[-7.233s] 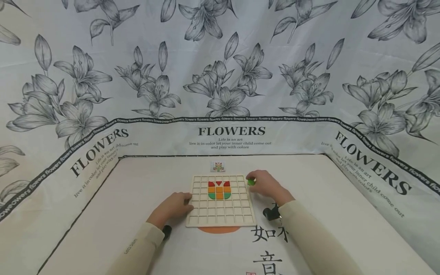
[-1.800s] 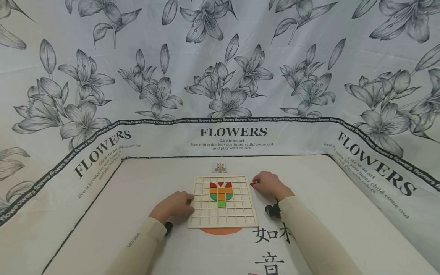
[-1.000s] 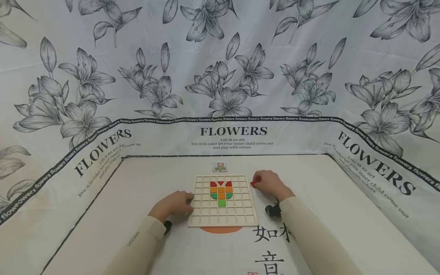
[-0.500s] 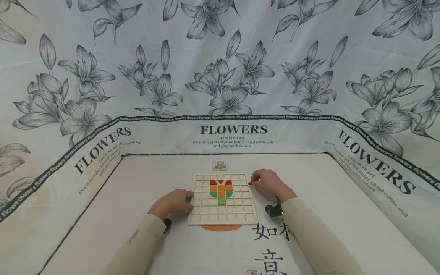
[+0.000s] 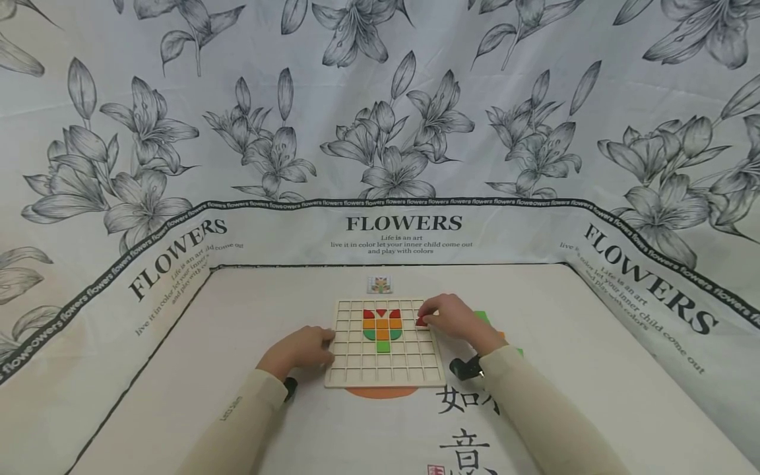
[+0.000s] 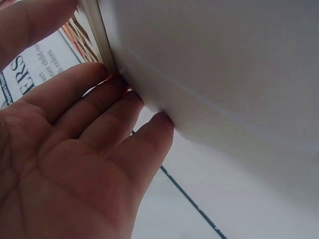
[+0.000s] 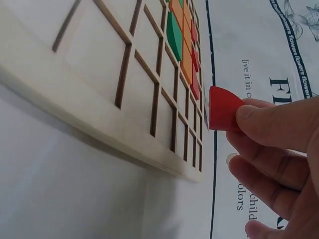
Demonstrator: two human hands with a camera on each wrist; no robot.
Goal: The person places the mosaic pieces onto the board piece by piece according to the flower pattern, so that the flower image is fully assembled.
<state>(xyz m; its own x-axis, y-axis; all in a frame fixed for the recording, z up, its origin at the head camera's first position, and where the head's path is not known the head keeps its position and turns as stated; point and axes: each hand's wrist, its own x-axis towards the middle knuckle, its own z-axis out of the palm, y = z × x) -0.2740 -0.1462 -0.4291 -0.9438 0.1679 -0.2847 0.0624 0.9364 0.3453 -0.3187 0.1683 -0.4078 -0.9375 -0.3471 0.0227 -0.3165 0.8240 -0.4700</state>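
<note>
A pale wooden grid board [image 5: 355,375] lies mid-table, with red, orange and green tiles in its cells forming a tulip-like shape; a light green square tile [image 5: 383,346] sits under the cup. My left hand [image 5: 295,351] touches the board's left edge; in the left wrist view its fairly straight fingers [image 6: 107,117] meet the board's side and the white surface. Between thumb and fingers, my right hand [image 5: 452,316] pinches a red quarter-round tile [image 7: 223,109]. That tile is over the board's right columns in the head view, raised off the surface.
Behind the board lies a small picture card [image 5: 380,284] with a flower pattern. Loose green tiles [image 5: 482,316] and an orange one [image 5: 502,335] show partly behind the right forearm. White flower-printed cloth walls [image 5: 404,244] enclose the table's back and sides.
The light green square tile has gone onto the board. My right hand, earlier holding a green tile, now has a red one and has moved left over the board's edge. The left hand stays put.
</note>
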